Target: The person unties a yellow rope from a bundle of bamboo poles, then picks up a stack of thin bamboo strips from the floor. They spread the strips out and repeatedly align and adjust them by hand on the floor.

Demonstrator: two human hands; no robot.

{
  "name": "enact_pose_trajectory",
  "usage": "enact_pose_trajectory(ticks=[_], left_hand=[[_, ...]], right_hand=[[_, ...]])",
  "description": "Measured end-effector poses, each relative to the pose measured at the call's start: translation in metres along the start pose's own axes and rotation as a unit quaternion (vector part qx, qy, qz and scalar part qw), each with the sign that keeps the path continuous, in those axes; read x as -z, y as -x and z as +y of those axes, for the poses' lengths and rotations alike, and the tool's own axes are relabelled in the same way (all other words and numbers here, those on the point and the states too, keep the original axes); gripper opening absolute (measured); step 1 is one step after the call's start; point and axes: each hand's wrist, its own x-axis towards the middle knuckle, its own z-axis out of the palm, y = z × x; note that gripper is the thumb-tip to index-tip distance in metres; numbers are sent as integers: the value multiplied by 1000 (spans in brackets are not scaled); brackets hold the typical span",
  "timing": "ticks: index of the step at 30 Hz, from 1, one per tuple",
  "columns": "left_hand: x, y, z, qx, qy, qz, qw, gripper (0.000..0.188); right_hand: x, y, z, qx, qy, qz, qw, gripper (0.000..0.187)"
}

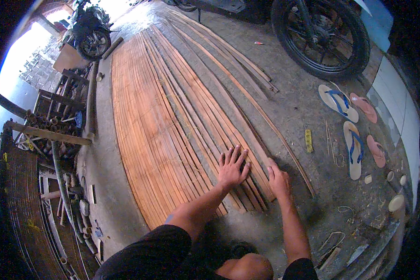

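Note:
Long reddish-brown bamboo slats [144, 112] lie side by side on the floor in front of me, forming a wide mat on the left with yellowish ties across it. Toward the right, looser slats [198, 93] run alongside with narrow gaps. My left hand [233, 168] rests palm down on the near part of these loose slats, fingers spread. Just to its right, my right hand [279, 181] is closed at the near end of the outermost slat of the group [254, 170], its thumb on top; the fingers underneath are partly hidden.
Separate thin strips [266, 119] lie farther right on the concrete floor. A motorbike wheel [321, 39] stands at the back right, another motorbike [91, 35] at the far left. Flip-flops [354, 149] and a yellow packet [308, 141] lie at right. Bamboo poles [46, 126] crowd a rack at left.

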Motion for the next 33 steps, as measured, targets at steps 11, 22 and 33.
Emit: enact_pose_trajectory(ticks=[11,22,33], left_hand=[[2,-2,6,3,4,0,1000,60],[-1,-3,6,3,7,3,1000,60],[0,1,2,0,19,5,1000,59]], right_hand=[[-20,0,13,60,2,66,996,39],[-35,-14,12,94,47,55,993,42],[-8,8,-33,130,26,107,985,37]])
